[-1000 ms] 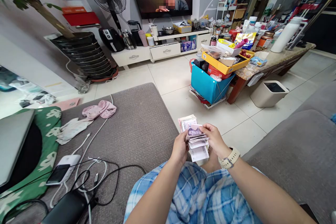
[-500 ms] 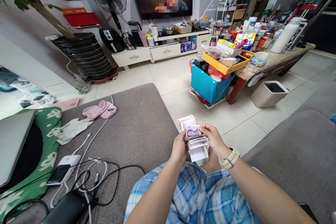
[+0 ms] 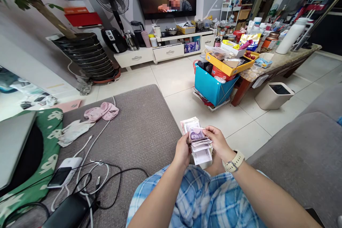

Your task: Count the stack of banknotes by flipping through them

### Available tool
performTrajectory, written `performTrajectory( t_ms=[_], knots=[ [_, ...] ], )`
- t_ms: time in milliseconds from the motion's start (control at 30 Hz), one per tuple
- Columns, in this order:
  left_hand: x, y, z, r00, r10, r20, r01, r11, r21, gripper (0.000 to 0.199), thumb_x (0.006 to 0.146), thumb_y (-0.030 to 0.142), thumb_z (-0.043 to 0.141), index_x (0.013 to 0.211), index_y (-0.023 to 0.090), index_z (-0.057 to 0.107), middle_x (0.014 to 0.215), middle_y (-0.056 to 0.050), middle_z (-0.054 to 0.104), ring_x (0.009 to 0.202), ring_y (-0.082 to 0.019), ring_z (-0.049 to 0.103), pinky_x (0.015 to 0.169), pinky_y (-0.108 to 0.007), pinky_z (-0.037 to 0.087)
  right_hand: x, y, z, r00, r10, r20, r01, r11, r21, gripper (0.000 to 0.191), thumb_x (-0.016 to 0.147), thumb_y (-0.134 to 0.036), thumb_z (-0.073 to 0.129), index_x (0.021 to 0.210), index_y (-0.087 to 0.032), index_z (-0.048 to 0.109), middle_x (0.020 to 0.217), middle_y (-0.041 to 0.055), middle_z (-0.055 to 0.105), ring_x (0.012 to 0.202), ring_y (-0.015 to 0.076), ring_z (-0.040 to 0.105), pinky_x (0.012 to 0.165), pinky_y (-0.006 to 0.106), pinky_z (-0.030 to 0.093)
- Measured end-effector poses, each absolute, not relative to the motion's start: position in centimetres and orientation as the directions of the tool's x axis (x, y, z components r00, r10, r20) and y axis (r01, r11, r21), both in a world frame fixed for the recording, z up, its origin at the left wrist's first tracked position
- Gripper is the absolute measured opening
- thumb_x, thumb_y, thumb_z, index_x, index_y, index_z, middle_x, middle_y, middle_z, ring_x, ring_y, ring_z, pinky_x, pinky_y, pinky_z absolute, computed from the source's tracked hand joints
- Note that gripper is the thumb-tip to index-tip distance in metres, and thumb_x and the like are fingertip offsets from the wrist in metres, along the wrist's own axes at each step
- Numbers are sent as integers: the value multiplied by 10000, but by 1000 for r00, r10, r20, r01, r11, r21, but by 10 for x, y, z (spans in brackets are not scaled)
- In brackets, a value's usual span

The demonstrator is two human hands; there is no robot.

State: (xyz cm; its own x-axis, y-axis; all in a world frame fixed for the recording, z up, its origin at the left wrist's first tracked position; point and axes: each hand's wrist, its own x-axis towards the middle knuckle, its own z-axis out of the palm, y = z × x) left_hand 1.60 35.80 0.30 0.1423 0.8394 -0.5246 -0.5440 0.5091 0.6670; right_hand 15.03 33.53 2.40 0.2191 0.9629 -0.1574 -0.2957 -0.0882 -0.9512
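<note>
A fanned stack of purple and pale banknotes (image 3: pixel 197 134) is held above my lap, between both hands. My left hand (image 3: pixel 182 149) is closed on the stack's left edge, thumb on top. My right hand (image 3: pixel 217 141) pinches the top note near its upper right corner; a beige watch (image 3: pixel 234 161) is on that wrist. Some notes stick out beyond the hands at the top, and others hang below. The fingers beneath the stack are mostly hidden. Blue plaid cloth (image 3: pixel 205 199) covers my legs.
On the grey sofa (image 3: pixel 141 124) at left lie a pink cloth (image 3: pixel 101 111), a white power bank (image 3: pixel 65 172), tangled cables and a laptop (image 3: pixel 14 146). Ahead are a blue bin (image 3: pixel 211 84) and a cluttered table (image 3: pixel 251 74), with a beige trash bin (image 3: pixel 274 96) at right.
</note>
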Motion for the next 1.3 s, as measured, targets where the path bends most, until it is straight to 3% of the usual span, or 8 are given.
performTrajectory(
  t_ms=[533,767,967,1300],
  knots=[
    [16,358,2,143,846,-514,-518,506,690,332,637,382,781,820,112,717,714,-60,735,642,-182,672,633,-279,506,151,334,26,153,978,-139,-335,-81,-939,422,670,-545,828,603,-199,596,565,-34,499,528,112,388,512,271,308],
    [15,359,2,116,841,-529,-540,500,677,348,646,382,779,852,108,718,777,-86,755,694,-205,696,675,-301,521,151,334,23,133,977,-169,-378,-107,-920,442,732,-623,767,688,-195,665,590,11,617,561,159,535,552,292,396],
    [15,358,4,124,845,-521,-542,497,678,320,628,321,790,855,111,708,758,-75,746,667,-194,688,672,-300,522,152,335,26,193,973,-129,-289,-69,-955,427,665,-545,837,589,-194,607,577,-15,575,594,142,491,613,295,376],
    [13,356,6,169,865,-473,-531,484,696,337,598,264,796,886,108,718,831,-92,767,729,-213,704,696,-305,522,152,339,12,261,944,-202,-340,-106,-934,477,540,-486,916,785,-212,612,674,-34,596,654,158,529,651,303,405]
  ],
)
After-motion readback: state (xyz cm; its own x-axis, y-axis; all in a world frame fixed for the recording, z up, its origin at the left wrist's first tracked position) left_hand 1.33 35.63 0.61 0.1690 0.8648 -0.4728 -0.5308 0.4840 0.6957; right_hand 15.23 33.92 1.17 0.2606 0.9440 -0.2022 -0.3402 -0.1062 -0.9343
